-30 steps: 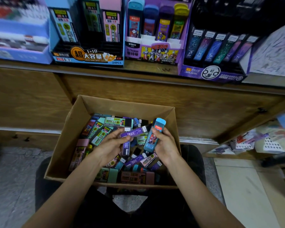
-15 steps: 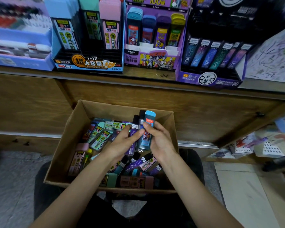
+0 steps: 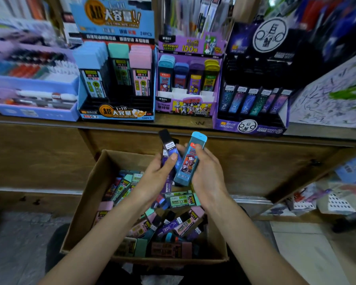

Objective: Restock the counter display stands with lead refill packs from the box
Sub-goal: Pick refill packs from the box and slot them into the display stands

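My right hand [image 3: 209, 173] grips a blue lead refill pack [image 3: 188, 161] with a cartoon label, held upright above the cardboard box [image 3: 86, 194]. My left hand [image 3: 158, 173] holds slim dark purple refill packs [image 3: 168, 151], fanned upward beside it. The box on my lap holds several mixed packs [image 3: 173, 221]. On the counter stand three display stands: a blue one [image 3: 115, 83] with large packs, a purple one [image 3: 188, 79] with blue, navy, purple and yellow packs, and a dark purple one [image 3: 253, 99] with slim packs.
A wooden counter front [image 3: 39, 153] rises behind the box. At left on the countertop a lilac tray [image 3: 33, 95] holds pens or correction tapes. A patterned box [image 3: 333, 95] stands at right. Lower right, an open shelf [image 3: 327, 198] holds small stationery.
Both hands lifted out of the box with their packs and rose toward the counter edge. The view tilted up, bringing the display stands closer.
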The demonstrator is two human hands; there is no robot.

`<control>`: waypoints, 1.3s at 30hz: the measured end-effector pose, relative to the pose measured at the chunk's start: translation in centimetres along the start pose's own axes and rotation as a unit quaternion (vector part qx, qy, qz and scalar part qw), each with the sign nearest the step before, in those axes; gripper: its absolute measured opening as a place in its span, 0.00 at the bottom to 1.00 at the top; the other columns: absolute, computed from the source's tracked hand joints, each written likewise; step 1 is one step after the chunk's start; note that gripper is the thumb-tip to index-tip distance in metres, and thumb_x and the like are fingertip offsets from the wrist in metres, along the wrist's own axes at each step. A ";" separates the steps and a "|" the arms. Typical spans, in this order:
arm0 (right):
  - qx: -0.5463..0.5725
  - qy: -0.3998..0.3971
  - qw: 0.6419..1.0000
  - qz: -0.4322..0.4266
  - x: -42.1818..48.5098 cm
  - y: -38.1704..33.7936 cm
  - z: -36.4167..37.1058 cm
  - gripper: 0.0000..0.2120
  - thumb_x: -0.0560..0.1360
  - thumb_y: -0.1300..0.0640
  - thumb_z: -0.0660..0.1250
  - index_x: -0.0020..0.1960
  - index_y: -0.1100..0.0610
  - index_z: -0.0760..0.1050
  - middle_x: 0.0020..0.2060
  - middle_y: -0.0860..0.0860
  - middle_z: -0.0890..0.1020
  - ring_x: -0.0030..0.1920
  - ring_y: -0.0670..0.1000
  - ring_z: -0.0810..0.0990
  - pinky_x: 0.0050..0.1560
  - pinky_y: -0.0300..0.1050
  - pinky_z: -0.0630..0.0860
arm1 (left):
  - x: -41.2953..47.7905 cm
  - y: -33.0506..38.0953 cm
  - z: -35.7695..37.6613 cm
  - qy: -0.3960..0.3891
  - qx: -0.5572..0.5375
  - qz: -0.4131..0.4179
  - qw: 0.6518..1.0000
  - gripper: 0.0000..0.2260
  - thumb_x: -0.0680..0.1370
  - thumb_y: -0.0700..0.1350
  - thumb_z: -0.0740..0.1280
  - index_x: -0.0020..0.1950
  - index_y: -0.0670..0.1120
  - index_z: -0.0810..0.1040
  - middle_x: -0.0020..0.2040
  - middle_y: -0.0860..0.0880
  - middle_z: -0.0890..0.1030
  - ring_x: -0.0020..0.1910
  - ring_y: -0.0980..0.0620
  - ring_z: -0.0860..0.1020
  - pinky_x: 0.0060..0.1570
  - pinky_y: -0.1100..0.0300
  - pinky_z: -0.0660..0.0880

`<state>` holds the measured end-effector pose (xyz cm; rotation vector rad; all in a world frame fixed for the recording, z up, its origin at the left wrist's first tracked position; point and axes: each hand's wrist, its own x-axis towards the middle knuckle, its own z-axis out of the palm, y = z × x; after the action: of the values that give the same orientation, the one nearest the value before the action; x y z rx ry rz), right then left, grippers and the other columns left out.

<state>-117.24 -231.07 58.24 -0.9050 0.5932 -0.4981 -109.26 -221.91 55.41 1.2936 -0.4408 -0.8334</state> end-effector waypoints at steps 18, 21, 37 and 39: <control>-0.309 -0.070 0.927 -0.200 4.1 -10.0 7.1 0.01 0.76 0.58 0.67 0.45 0.53 0.76 0.43 0.49 0.83 0.42 0.42 0.80 0.37 0.39 0.77 | 1.7 9.9 -6.2 0.094 0.057 0.118 0.987 0.13 0.73 0.55 0.63 0.52 0.49 0.75 0.39 0.54 0.84 0.37 0.54 0.82 0.35 0.63 0.77; -0.301 -0.098 0.926 -0.205 5.4 -10.2 10.8 0.05 0.74 0.61 0.68 0.44 0.52 0.74 0.40 0.50 0.82 0.39 0.42 0.81 0.36 0.40 0.78 | 0.9 11.0 -8.6 0.129 0.061 0.128 0.981 0.11 0.75 0.52 0.62 0.52 0.48 0.76 0.39 0.55 0.84 0.38 0.57 0.81 0.36 0.64 0.77; -0.512 -0.088 0.804 -0.289 9.8 -15.2 13.9 0.07 0.71 0.60 0.72 0.47 0.55 0.77 0.38 0.55 0.81 0.39 0.53 0.79 0.40 0.47 0.73 | -2.0 14.1 -14.1 0.169 0.086 0.095 0.977 0.30 0.69 0.62 0.64 0.69 0.55 0.68 0.66 0.60 0.73 0.66 0.56 0.70 0.68 0.51 0.66; -0.525 -0.077 0.794 -0.297 9.9 -15.7 12.5 0.07 0.71 0.61 0.72 0.48 0.56 0.77 0.41 0.59 0.81 0.43 0.58 0.79 0.46 0.53 0.75 | -1.7 14.2 -13.8 0.166 0.092 0.088 0.978 0.30 0.68 0.63 0.63 0.68 0.55 0.68 0.61 0.65 0.73 0.65 0.59 0.70 0.65 0.55 0.67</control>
<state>-103.99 -238.33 74.78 -2.2264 0.3954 -0.6432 -96.44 -210.82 65.82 1.5084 -0.3640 -0.4226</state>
